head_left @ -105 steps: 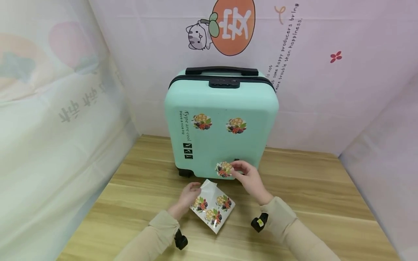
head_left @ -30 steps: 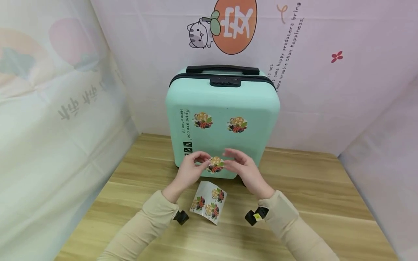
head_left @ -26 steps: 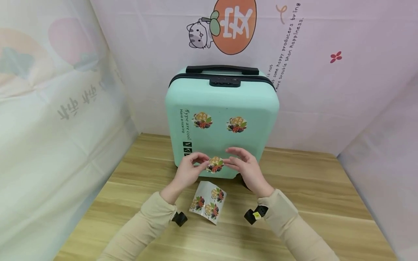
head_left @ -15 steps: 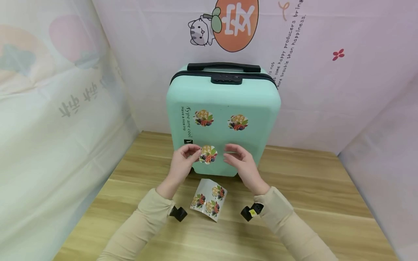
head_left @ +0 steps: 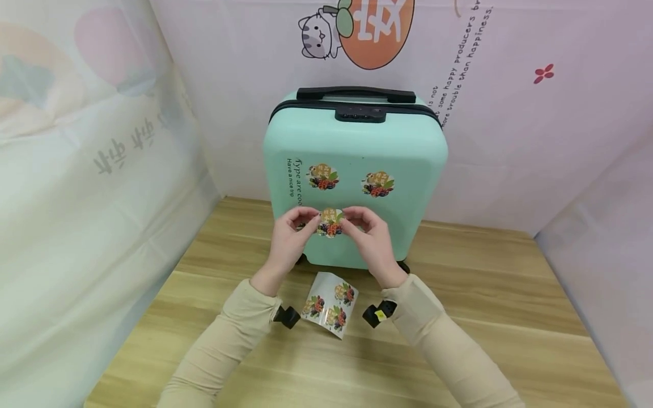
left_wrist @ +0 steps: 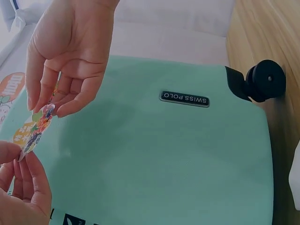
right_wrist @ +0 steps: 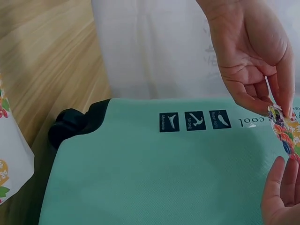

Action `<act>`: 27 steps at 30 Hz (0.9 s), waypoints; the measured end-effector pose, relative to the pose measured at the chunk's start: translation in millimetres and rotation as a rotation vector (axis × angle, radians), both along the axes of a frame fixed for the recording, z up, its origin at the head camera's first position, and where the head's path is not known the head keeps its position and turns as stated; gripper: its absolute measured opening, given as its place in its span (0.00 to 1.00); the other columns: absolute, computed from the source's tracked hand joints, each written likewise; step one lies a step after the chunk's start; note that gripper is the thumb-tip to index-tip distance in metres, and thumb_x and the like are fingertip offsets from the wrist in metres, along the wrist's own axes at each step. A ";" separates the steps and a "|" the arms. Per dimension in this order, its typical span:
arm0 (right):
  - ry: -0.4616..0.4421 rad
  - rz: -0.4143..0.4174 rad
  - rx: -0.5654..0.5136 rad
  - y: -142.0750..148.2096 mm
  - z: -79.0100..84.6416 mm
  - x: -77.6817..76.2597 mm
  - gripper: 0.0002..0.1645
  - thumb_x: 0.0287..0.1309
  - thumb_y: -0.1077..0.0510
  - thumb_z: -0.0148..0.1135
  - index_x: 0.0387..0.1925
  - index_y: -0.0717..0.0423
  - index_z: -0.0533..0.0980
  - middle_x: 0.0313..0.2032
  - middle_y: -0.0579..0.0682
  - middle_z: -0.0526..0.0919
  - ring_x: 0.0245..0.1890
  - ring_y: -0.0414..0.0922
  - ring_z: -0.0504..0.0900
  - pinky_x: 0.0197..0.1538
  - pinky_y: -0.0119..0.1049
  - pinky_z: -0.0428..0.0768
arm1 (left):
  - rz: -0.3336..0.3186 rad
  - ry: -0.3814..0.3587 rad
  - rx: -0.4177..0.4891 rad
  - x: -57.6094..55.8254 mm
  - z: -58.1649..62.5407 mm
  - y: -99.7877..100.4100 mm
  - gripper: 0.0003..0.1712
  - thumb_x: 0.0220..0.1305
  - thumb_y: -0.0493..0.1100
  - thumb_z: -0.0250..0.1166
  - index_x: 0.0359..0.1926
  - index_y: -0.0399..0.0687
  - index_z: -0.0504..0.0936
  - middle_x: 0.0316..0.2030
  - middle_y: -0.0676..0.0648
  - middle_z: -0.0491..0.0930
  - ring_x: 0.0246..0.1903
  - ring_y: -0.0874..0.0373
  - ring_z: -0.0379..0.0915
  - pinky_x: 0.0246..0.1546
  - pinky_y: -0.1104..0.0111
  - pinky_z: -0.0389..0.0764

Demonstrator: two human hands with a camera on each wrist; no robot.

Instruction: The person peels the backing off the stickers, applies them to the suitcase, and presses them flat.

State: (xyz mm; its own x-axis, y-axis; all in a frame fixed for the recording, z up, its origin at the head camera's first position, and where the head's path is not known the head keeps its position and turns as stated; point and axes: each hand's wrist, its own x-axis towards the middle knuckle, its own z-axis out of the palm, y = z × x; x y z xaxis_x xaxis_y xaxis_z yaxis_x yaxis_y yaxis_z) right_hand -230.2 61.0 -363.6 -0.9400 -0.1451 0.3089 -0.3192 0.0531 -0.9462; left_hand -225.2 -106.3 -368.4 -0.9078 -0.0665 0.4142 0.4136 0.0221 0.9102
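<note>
A round fruit-print sticker (head_left: pixel 330 222) is held up in front of the suitcase's lower half. My left hand (head_left: pixel 291 238) pinches its left edge between thumb and fingers. On the opposite edge, my right hand (head_left: pixel 370 241) grips it the same way. The left wrist view shows the sticker (left_wrist: pixel 35 129) slightly bent, the right hand (left_wrist: pixel 72 56) above it and the left hand (left_wrist: pixel 23 187) below. Behind stands a mint-green suitcase (head_left: pixel 352 136). Two matching stickers, one on the left (head_left: pixel 322 177) and one on the right (head_left: pixel 377 185), lie flat on its front.
A slightly curled sticker sheet (head_left: pixel 320 283) with several fruit stickers rests on the wooden table (head_left: pixel 245 351) before the suitcase. Black wheels (right_wrist: pixel 70 124) sit at the suitcase's lower corners. Printed cloth (head_left: pixel 490 141) hangs behind and at both sides.
Earlier the right hand held the sticker low near the suitcase base, while the left was at the sheet. The left hand then took the sticker and raised it; now both hands hold it.
</note>
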 end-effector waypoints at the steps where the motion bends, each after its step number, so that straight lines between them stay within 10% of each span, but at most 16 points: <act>1: 0.007 -0.007 0.001 -1.2 0.2 -0.7 0.15 0.62 0.59 0.60 0.49 0.61 0.76 0.39 0.51 0.80 0.36 0.37 0.79 0.51 0.50 0.78 | 0.005 0.007 -0.001 -0.7 0.1 -0.4 0.08 0.62 0.32 0.61 0.40 0.28 0.79 0.32 0.48 0.78 0.30 0.66 0.74 0.33 0.75 0.78; 27: 0.309 -0.320 0.088 -37.8 -18.5 -23.4 0.07 0.55 0.60 0.67 0.31 0.61 0.81 0.32 0.56 0.83 0.32 0.47 0.82 0.34 0.35 0.82 | 0.310 0.380 -0.319 -22.9 -10.4 -4.7 0.09 0.56 0.33 0.68 0.38 0.32 0.82 0.35 0.39 0.79 0.35 0.50 0.77 0.36 0.66 0.83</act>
